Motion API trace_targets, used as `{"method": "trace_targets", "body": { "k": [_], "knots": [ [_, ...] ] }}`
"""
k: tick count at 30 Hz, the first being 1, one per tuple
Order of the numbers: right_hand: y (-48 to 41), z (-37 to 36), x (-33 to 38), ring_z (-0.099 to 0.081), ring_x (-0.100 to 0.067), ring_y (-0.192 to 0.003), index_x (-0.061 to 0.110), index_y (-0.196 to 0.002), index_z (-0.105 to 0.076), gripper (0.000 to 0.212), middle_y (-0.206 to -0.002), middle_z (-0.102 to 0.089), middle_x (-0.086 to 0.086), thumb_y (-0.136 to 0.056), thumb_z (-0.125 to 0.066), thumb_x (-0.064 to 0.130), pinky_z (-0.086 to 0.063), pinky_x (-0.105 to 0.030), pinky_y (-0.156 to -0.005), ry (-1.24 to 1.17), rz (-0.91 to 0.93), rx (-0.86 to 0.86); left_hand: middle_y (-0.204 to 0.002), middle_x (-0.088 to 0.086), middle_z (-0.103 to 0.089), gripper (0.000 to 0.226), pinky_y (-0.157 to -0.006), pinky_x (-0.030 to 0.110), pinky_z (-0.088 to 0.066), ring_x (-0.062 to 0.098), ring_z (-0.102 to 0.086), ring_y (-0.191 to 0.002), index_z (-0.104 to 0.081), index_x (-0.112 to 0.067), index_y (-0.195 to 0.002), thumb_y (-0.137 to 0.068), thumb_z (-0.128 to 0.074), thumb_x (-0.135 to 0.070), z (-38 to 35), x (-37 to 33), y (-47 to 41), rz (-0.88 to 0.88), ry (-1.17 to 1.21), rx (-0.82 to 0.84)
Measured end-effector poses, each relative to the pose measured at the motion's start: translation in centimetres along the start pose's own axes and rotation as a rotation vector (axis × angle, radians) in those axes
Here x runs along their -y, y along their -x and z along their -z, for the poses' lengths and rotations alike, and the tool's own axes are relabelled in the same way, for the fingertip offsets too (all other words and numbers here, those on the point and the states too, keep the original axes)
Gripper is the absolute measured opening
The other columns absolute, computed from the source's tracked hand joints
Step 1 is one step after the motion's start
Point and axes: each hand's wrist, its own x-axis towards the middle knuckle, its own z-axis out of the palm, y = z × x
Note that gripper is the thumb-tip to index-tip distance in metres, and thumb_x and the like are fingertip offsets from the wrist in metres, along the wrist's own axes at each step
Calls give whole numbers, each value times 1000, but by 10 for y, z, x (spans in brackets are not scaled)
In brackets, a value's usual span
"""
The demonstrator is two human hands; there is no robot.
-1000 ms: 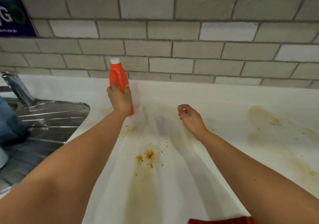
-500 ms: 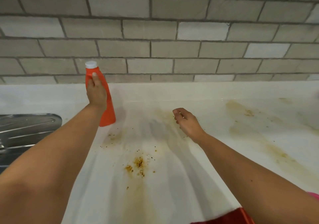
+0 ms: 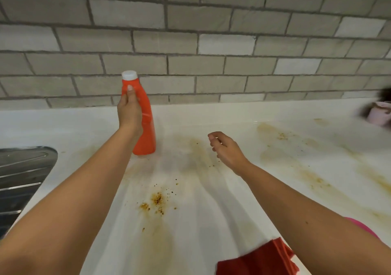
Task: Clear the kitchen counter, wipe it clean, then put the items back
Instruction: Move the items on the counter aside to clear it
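**Left hand on bottle, right hand free**

Left hand [image 3: 129, 113] grips the orange bottle [image 3: 147, 130] around its upper body, one fingertip just below the white cap [image 3: 129, 75]. Right hand [image 3: 227, 149] hovers over the counter [image 3: 211, 215], fingers loosely curled, holding nothing. The bottle leans slightly near the tiled wall [image 3: 211, 41]; can't tell whether its base touches the counter. Brown stains [image 3: 157, 199] lie between the forearms. Red cloth [image 3: 258, 257] sits at the near edge, the sink drainboard [image 3: 23, 173] at left.
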Motion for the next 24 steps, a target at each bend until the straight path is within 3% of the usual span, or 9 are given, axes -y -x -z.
{"method": "trace_targets", "body": {
  "k": [2,6,10,16,20,24],
  "knots": [
    [6,6,1,-54,-18,-92,20,-113,-58,24,-90,-53,6,-97,-44,32,-43,-25,-77,-10,5,-16,-70,-7,-48,40,-62,19,-39,6,-47,-65,-57,-13,-98,-98,-34,-45,-18,-11,16,-13,9,51],
    [21,26,4,-54,-15,-88,18,-119,-56,32,-93,-54,2,-90,-59,33,-44,-18,-70,-5,19,-21,-62,-7,-40,37,-55,16,-36,5,-40,-53,-43,-22,-69,-99,-35,-43,-56,-32,54,-36,38,188],
    [38,58,1,-53,-15,-104,19,-131,-47,60,-112,-52,-1,-79,-73,33,-43,-21,-82,52,68,-74,-61,-6,-40,38,-56,17,-36,5,-38,-53,-44,-20,-68,-98,-37,-42,-100,-41,99,-40,81,342],
    [64,130,-20,-35,-16,-133,23,-148,-17,108,-147,-33,-2,-64,-85,35,-37,-36,-107,65,89,-230,-58,-6,-42,42,-61,21,-36,7,-39,-55,-47,-19,-65,-96,-39,-46,-177,-42,177,4,127,568],
    [91,194,-45,-51,-15,-117,28,-140,-27,105,-132,-47,2,-55,-90,27,-49,-40,-97,21,128,-317,-56,-5,-42,43,-58,20,-36,6,-39,-52,-46,-19,-63,-96,-40,-46,-234,-44,243,56,171,698],
    [122,263,-76,-55,-16,-112,30,-135,-32,102,-126,-52,4,-51,-90,23,-51,-41,-93,21,112,-433,-57,-4,-42,43,-56,20,-35,7,-39,-50,-46,-17,-63,-96,-42,-44,-291,-43,308,85,207,801]
  ]
}}
